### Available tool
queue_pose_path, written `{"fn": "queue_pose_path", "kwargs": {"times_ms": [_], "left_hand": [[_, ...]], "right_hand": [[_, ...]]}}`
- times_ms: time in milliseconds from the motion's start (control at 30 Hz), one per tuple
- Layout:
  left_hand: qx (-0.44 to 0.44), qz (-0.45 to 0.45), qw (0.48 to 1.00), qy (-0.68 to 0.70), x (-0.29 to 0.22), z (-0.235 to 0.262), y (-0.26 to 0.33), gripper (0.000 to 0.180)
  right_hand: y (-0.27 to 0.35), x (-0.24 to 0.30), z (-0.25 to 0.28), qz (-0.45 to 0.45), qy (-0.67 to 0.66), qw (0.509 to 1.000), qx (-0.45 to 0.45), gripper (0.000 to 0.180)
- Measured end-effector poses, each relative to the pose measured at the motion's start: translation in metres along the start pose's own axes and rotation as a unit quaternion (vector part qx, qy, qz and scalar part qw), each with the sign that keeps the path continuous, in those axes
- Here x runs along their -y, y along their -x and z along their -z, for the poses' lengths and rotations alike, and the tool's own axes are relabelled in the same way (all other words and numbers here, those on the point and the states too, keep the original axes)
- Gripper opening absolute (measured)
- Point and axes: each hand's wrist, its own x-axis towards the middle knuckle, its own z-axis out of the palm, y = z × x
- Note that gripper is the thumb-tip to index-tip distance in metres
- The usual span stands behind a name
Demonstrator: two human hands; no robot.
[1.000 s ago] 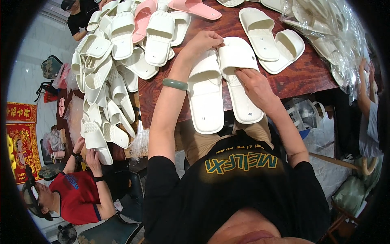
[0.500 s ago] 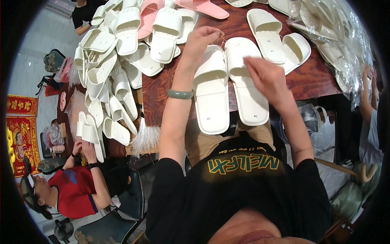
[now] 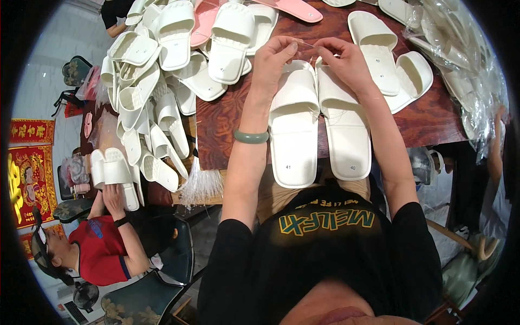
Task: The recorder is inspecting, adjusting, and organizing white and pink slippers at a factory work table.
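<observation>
A pair of white slippers lies side by side in front of me, the left slipper and the right slipper with their heel ends over the table's near edge. Past their toe ends, my left hand and my right hand are both closed in a pinch. A thin clear plastic strand runs between the fingertips of the two hands. Fine loose strands also show between the slippers, by the straps. The right wrist hides part of the right slipper's strap.
White slippers are heaped at the left, with pink ones among them. A bundle of clear strands hangs at the table's edge. More slippers lie right on the brown table, near plastic-wrapped ones. A co-worker handles slippers.
My right hand has moved from over the right slipper's strap up and away to meet the strand near my left hand. The view has shifted slightly.
</observation>
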Motion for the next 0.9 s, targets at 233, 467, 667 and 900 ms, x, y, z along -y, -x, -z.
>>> {"fn": "queue_pose_path", "kwargs": {"times_ms": [233,467,667,900], "left_hand": [[0.000,0.011,1.000,0.008,0.0026,0.0005,-0.0016,0.009],[0.001,0.015,0.999,0.031,0.0011,-0.0018,0.0010,0.010],[0.006,0.012,1.000,0.004,-0.0016,-0.0037,0.0032,0.012],[0.007,0.019,0.999,0.045,-0.0038,-0.0049,0.0037,0.012]], "right_hand": [[0.0046,0.0076,0.0031,0.041,0.011,0.998,-0.038,0.015],[0.0052,0.0038,0.0029,0.067,0.011,0.997,-0.034,0.014],[0.0048,0.0004,0.0009,0.059,0.015,0.998,-0.031,0.015],[0.0069,0.0063,0.0024,0.062,0.034,0.997,-0.031,0.014]]}}
